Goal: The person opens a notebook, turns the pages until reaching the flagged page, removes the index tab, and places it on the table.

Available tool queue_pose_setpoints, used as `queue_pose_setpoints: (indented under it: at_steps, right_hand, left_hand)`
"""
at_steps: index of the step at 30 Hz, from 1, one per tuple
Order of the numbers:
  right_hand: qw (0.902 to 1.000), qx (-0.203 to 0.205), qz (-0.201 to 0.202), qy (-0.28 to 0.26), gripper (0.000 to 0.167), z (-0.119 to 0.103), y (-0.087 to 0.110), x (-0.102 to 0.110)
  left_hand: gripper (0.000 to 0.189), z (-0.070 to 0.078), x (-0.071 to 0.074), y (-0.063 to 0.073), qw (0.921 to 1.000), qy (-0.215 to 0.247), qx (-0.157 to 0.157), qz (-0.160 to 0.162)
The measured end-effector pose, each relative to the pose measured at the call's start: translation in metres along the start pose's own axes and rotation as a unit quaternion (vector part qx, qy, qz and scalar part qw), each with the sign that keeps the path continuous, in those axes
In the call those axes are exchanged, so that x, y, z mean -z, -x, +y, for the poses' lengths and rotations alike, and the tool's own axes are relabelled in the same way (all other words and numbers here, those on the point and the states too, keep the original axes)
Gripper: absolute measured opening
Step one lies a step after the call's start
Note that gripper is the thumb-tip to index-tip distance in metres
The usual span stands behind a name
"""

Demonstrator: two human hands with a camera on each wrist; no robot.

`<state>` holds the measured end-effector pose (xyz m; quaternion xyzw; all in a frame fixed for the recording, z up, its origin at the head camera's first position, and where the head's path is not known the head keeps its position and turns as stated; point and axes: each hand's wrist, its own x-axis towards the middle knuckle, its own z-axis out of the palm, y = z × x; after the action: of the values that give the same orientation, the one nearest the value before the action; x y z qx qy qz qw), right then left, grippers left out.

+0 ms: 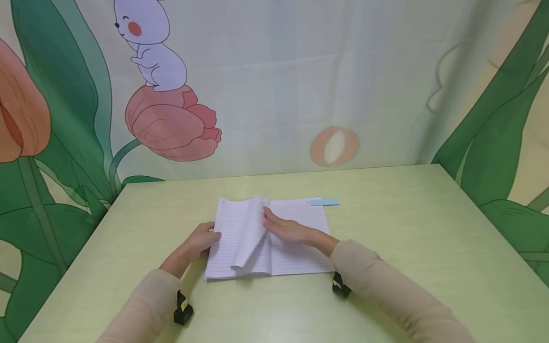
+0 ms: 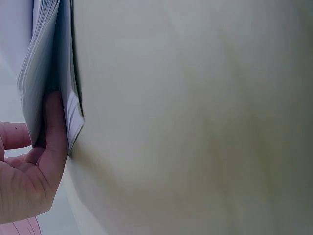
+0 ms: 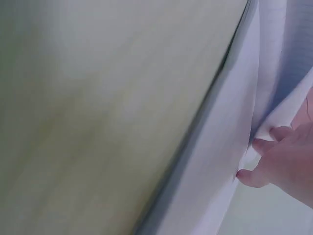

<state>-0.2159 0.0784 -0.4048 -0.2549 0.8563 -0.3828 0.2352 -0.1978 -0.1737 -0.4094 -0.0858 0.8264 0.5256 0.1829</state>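
An open lined notebook (image 1: pixel 300 259) lies on the table, with one leaf (image 1: pixel 249 238) lifted and curling over the left page. The left hand (image 1: pixel 200 239) grips the notebook's left edge, thumb on top. In the left wrist view, a finger of the left hand (image 2: pixel 32 178) reaches in between the page stack (image 2: pixel 41 78) and the layer beneath. Near the fold, the right hand (image 1: pixel 291 230) presses its extended fingers against the lifted leaf. The right wrist view has the right hand (image 3: pixel 288 161) touching the paper with its fingertips. A light blue tab (image 1: pixel 330 202) sticks out at the top right.
The pale yellow-green table (image 1: pixel 407 219) extends around the notebook. Behind it hangs a printed curtain (image 1: pixel 266 85) with a rabbit and flowers. Black wrist cameras (image 1: pixel 183 309) are strapped under both sleeves.
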Motion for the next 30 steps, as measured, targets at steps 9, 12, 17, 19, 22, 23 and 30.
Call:
queue_pose_setpoints:
  at_steps: [9,12,17,19,22,23,30]
  right_hand:
    - [0.9941,0.029,-0.053,0.090,0.059,-0.010,0.001,-0.013]
    - [0.9924,0.030,-0.055,0.106,0.057,-0.010,0.000,-0.014]
    - [0.9903,0.033,-0.068,0.117,0.056,-0.008,0.001,-0.013]
    - [0.9879,0.041,-0.071,0.131,0.055,-0.008,0.001,-0.012]
    - [0.9840,0.059,-0.063,0.156,0.055,-0.005,0.001,-0.009]
    - [0.9833,0.065,-0.058,0.160,0.055,-0.005,0.001,-0.007]
    - [0.9815,0.070,-0.007,0.178,0.054,0.010,0.004,0.007]
  left_hand:
    - [0.040,-0.001,0.003,0.000,0.9994,0.026,-0.020,-0.011]
    - [0.043,-0.001,0.003,0.000,0.9997,0.026,-0.004,-0.004]
    - [0.058,0.001,0.003,0.000,0.9989,0.029,0.036,0.005]
    - [0.051,0.001,0.003,-0.001,0.9990,0.025,0.036,0.004]
    - [0.041,0.000,0.001,-0.003,0.9997,0.011,0.021,-0.001]
    - [0.040,-0.001,0.001,-0.003,0.9998,0.008,0.018,-0.003]
    - [0.041,-0.002,0.000,-0.004,0.9999,-0.003,0.014,0.000]
